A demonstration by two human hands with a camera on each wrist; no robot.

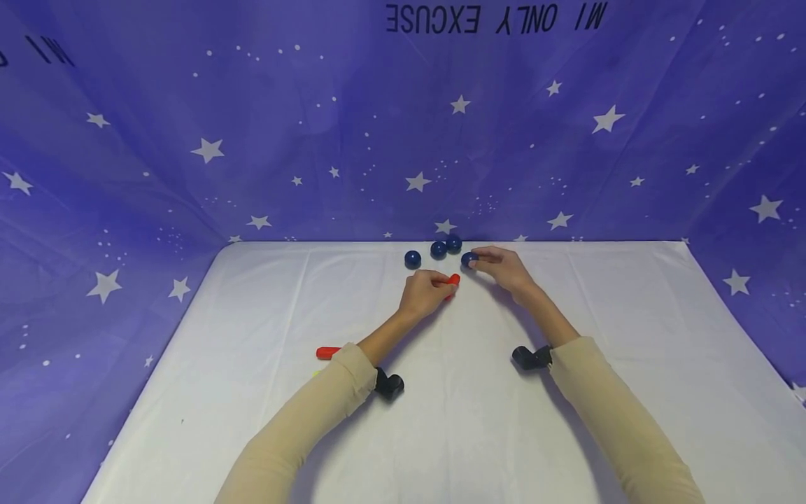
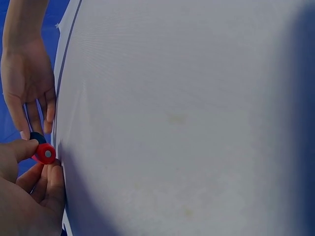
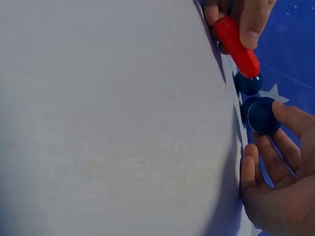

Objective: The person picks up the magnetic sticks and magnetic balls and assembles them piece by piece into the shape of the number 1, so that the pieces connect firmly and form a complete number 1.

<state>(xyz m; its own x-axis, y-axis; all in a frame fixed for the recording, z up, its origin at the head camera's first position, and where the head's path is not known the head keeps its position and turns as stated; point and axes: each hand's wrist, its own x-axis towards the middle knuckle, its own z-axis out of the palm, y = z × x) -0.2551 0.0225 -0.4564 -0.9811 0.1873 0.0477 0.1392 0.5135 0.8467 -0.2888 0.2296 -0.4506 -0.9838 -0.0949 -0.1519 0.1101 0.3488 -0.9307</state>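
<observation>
My left hand (image 1: 423, 294) pinches a red rod (image 1: 454, 279) between thumb and fingers, over the far middle of the table. In the left wrist view, the rod's end (image 2: 47, 154) shows a small silvery disc. To its right, my right hand (image 1: 506, 269) holds a dark blue ball (image 1: 469, 260) by thumb and fingertips; the right wrist view shows this ball (image 3: 263, 116) close to the red rod (image 3: 237, 47). A small gap separates rod and held ball in the head view. Behind the hands lie three other blue balls, one apart (image 1: 412, 259) and two close together (image 1: 439, 250).
Another red rod (image 1: 327, 353) lies on the white tablecloth (image 1: 478, 434), left of my left forearm. A yellow-green bit (image 1: 316, 374) peeks out beside that sleeve. Black devices (image 1: 531, 358) sit at both wrists. Blue star-patterned cloth (image 1: 352, 140) walls the back and sides.
</observation>
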